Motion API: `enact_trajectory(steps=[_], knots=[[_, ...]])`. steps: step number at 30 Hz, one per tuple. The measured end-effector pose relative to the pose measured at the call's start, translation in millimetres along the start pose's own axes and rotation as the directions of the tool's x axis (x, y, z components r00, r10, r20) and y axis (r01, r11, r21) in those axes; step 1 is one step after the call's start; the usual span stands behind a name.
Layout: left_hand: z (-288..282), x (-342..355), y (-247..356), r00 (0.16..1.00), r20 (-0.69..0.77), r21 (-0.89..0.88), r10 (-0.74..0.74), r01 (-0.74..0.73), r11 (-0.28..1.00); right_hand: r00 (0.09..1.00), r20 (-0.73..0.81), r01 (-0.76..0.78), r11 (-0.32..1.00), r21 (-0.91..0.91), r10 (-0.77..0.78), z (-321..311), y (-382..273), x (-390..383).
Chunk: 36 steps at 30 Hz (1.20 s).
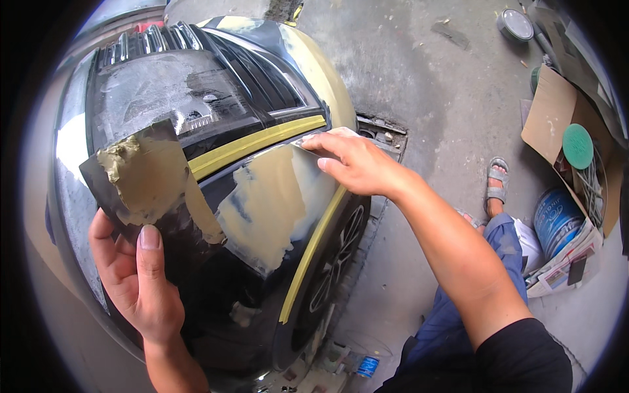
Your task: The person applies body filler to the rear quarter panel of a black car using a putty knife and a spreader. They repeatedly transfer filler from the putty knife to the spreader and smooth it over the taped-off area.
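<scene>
My left hand (141, 281) grips a dark square putty board (173, 128) by its lower edge, thumb on top. Tan body filler (147, 177) is smeared across the board, with a thick lump at its upper left corner. My right hand (354, 160) is at the black car panel (229, 327), fingers pinched on a thin putty spreader (298, 142), mostly hidden under them. Just left of that hand, a wide tan filler patch (265, 203) coats the panel, thin and streaky at its edges. Yellow masking tape (255, 147) borders the panel above.
A second tape strip (311, 255) follows the wheel arch beside the wheel (337, 262). Right of my sandalled foot (498, 180) stand a cardboard box (557, 124) and a blue bucket (557, 219). A small blue can (368, 367) is on the floor below. A round lid (516, 25) lies farther off.
</scene>
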State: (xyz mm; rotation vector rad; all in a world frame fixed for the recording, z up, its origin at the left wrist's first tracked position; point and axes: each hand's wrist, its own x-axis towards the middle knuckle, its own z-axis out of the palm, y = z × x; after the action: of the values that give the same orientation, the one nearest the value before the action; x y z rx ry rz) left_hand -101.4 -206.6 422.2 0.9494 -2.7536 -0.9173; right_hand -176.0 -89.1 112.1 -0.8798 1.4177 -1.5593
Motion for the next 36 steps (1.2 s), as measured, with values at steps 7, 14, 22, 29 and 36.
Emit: enact_trajectory(steps=[7,14,22,29,36], knots=[[-1,-1,1,1.000,-0.012,0.034,-0.008,0.008,0.999,0.998,-0.022,0.053,0.998,0.038,-0.052,9,-5,-6],[-2,-2,1,1.000,-0.008,0.050,-0.014,0.014,0.999,0.997,-0.049,0.064,0.998,0.002,-0.064,0,0,1],[-4,-3,-3,1.000,-0.025,0.072,0.010,-0.008,0.997,0.986,-0.034,0.168,0.984,0.064,-0.166,20,-12,-24],[-5,-1,-1,1.000,-0.001,0.082,0.003,-0.003,0.997,0.969,-0.088,0.230,0.972,-0.037,-0.232,49,-11,-68],[-6,-2,-3,1.000,0.012,0.068,-0.016,0.015,0.998,0.966,-0.172,0.184,0.981,-0.058,-0.192,20,14,-45]])
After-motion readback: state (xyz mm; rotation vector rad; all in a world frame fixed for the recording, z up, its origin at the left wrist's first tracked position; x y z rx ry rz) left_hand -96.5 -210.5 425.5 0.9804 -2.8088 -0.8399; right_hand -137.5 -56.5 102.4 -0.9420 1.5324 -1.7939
